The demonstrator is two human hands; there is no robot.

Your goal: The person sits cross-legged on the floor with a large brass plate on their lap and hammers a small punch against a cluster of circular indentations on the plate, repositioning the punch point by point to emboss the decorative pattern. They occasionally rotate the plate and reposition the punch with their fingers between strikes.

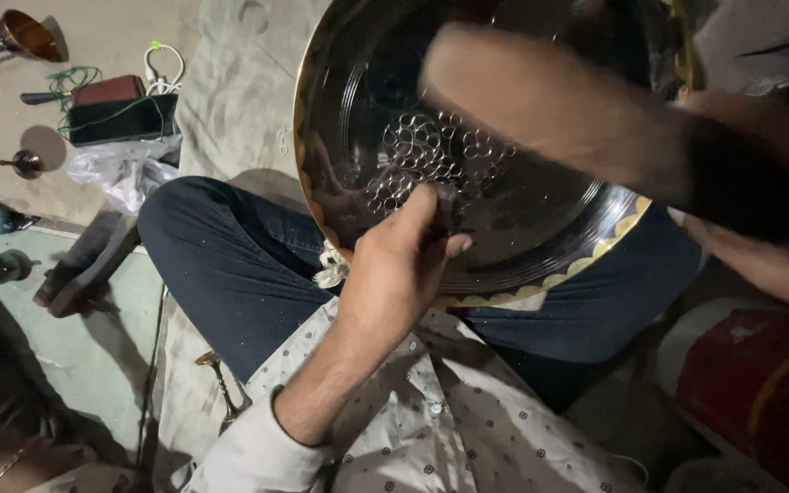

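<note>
Resting on the person's lap, a large dark plate (541,228) is tilting toward the camera, its gold scalloped rim showing at the lower edge and a cluster of engraved rings near its middle. The left hand (399,265) is lying against the plate's lower face, fingers pinched around a small tool (445,205) whose tip is touching the surface just below the rings; the tool is too dark to make out further. The right hand (760,228) is gripping the dark end of a wooden mallet (559,110), which is crossing over the plate's upper right and blurring with motion. Dark trousers (230,265) are showing beneath the plate, a spotted shirt (431,420) below them. On the floor to the left: a brass goblet (20,36), a black box (120,117) with a red case on top, a white cable (162,68) and a crumpled plastic bag (125,173). A red-and-white bag (751,383) is sitting at lower right.
</note>
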